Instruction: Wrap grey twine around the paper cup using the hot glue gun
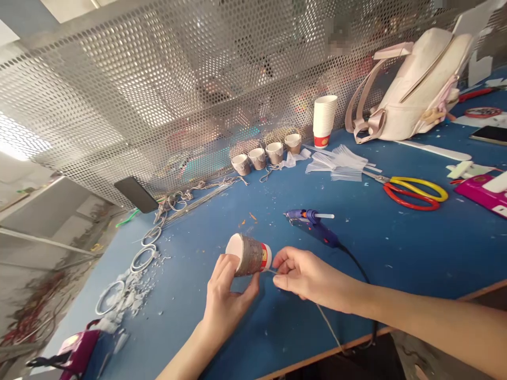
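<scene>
My left hand (227, 295) is closed round a paper cup (250, 255) that lies tilted on its side, its white mouth to the left. Grey-brown cord is wound over most of the cup, leaving a red band and white base bare at the right end. Just right of that base, my right hand (301, 272) pinches the thin cord (271, 271) running from the cup. The cord's loose length hangs below this hand towards the table's front edge. Behind the hands lies a blue glue gun (312, 224) with a clear glue stick in its back.
Several cord-wrapped cups (257, 158) line the perforated metal screen (178, 95), near a stack of paper cups (325, 121). Clear glue sticks (343, 162), scissors (415, 192) and a pale backpack (415, 89) are at right. A phone (135, 194), white rings (143, 257) and scraps lie left.
</scene>
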A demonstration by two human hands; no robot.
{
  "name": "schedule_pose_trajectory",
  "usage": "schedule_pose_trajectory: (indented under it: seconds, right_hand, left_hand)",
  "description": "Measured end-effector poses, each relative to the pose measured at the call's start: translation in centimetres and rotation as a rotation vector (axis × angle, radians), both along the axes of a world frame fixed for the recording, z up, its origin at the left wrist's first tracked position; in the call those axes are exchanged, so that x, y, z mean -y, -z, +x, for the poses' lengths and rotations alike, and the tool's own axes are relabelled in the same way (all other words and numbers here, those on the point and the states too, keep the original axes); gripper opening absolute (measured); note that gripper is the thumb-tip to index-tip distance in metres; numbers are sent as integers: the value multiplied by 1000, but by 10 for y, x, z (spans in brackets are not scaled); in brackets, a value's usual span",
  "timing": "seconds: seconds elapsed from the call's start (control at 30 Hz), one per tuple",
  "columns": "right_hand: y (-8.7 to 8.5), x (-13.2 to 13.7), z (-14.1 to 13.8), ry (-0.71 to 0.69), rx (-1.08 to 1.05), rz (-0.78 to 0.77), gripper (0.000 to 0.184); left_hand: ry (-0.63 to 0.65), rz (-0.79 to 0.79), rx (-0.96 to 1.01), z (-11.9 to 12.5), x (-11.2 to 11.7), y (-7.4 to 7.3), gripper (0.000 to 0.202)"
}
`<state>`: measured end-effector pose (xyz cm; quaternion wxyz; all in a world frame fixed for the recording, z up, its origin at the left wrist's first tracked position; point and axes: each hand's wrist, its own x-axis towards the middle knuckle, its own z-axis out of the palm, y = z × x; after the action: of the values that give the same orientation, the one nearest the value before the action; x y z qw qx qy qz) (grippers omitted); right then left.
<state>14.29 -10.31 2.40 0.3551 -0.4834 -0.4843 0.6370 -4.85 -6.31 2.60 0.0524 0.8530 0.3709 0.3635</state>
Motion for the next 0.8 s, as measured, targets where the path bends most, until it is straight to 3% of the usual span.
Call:
schedule_pose_trajectory:
  seconds: [0.07, 0.17, 0.27, 0.5, 0.8]
  right_hand:
    - [1, -1, 3, 29, 261, 287, 6]
    - [4, -4, 5, 85, 524, 727, 12]
    - [9, -8, 4, 133, 616, 945, 18]
    - [14, -15, 3, 197, 601, 936, 12]
    - [14, -13, 3, 215, 567, 863, 13]
  left_hand:
    - [-24, -69, -14, 0, 1, 0, 8]
    - [-57, -284, -23, 2, 4, -2, 7]
    - [-71, -547, -13, 5, 6, -6, 7]
    - [-27, -823, 99, 6, 4, -9, 11]
    - [-21, -833, 106, 5, 3, -8, 12]
